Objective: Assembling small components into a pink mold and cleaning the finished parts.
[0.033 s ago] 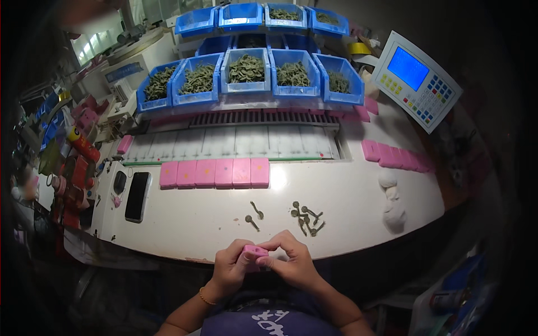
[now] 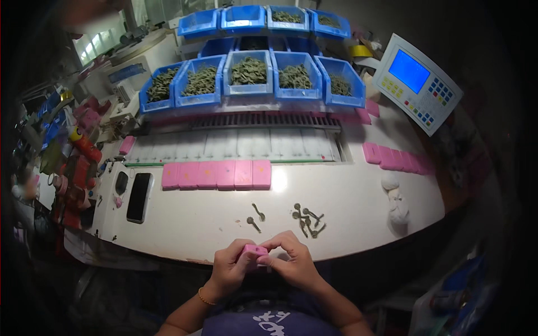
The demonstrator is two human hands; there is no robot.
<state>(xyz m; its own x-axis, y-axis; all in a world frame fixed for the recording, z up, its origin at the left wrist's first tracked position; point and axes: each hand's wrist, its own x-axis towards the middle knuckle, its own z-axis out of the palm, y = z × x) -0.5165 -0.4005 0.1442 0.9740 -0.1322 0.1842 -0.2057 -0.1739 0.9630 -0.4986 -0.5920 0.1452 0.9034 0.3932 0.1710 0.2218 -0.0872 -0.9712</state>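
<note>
The tabletop (image 2: 196, 218) is smooth and glossy, with a bright reflection. The bins (image 2: 248, 89) are of smooth plastic with a slight sheen. The parts (image 2: 249, 70) appear rough and dull. The blocks (image 2: 217, 175), including the held block (image 2: 254, 249), are smooth and matt. The phone (image 2: 139, 197) has a glossy, glass-like face. The shirt (image 2: 238, 325) is matt cloth.

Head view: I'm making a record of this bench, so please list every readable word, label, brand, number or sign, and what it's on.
No text can be quoted reliably:
Purple clothing: white lettering, creased and partly cut off, unclear.
Control panel: key markings too small.
Red container: any print is blurred.
Row of pink blocks: faint yellow marks, unreadable.
Held pink block: no readable text.
</note>
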